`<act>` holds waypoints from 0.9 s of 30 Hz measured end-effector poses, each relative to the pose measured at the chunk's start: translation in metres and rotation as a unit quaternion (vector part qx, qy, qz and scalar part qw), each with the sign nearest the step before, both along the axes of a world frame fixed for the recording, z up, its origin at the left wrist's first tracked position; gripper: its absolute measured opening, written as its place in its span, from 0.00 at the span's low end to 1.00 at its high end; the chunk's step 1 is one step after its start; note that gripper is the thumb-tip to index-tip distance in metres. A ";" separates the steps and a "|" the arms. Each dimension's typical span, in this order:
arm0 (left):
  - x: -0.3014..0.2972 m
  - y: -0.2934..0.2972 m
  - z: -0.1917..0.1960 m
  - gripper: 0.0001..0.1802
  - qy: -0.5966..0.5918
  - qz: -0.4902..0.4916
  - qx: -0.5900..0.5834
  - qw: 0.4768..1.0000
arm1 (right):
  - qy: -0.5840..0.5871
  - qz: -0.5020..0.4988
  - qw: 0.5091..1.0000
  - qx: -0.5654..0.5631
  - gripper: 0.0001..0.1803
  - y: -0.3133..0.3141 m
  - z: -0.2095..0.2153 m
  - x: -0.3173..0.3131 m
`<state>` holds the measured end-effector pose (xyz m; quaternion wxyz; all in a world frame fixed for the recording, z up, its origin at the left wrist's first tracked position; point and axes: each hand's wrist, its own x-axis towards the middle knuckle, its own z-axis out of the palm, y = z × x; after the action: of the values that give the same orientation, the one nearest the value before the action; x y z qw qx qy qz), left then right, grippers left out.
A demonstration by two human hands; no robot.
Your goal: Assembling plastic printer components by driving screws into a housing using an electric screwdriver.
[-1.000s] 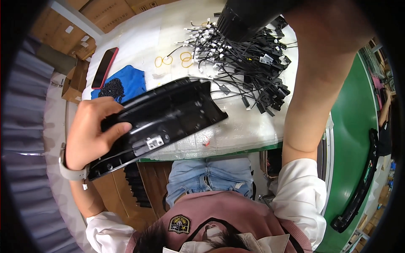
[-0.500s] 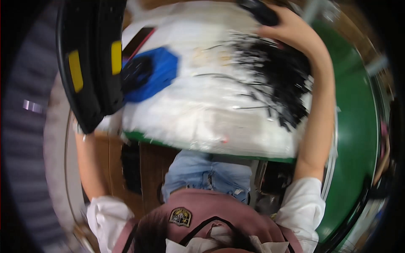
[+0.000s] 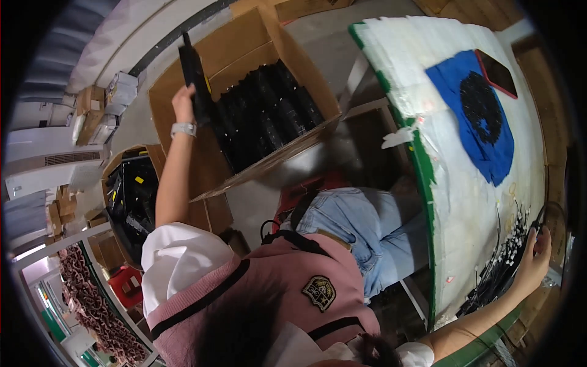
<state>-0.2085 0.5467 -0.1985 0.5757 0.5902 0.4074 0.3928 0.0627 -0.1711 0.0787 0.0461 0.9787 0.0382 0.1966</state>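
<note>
Head view: left hand (image 3: 183,105) fingers clasping black panel (image 3: 194,76)

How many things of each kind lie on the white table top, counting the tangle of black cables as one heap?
Blue cloth: 1
Flat dark device with red edge: 1
Ring of small black parts on the cloth: 1
Heap of black cables: 1
Total: 4

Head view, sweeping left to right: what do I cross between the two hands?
Left hand gripping a long black part → open cardboard box packed with black parts → blue cloth on the white table → black cable pile → right hand.
</note>
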 end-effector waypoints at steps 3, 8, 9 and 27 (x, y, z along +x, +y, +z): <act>-0.045 0.014 -0.115 0.25 0.191 0.073 0.047 0.978 | 0.048 0.170 0.967 0.184 0.16 0.093 -0.010 -0.024; 0.003 -0.035 -0.189 0.20 0.385 0.107 -0.005 0.917 | 0.137 0.218 0.954 0.155 0.10 0.192 -0.037 -0.060; 0.012 -0.023 -0.201 0.21 0.413 0.085 0.008 0.907 | 0.147 0.229 0.951 0.150 0.10 0.201 -0.039 -0.064; 0.101 -0.050 -0.253 0.27 0.171 -0.079 -0.413 0.891 | 0.114 0.221 0.947 0.205 0.05 0.245 -0.098 -0.067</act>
<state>-0.1080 0.4963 -0.4511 0.7182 0.3877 0.5768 0.0356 -0.0042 0.0741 -0.0189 -0.2043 0.9500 0.2173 0.0924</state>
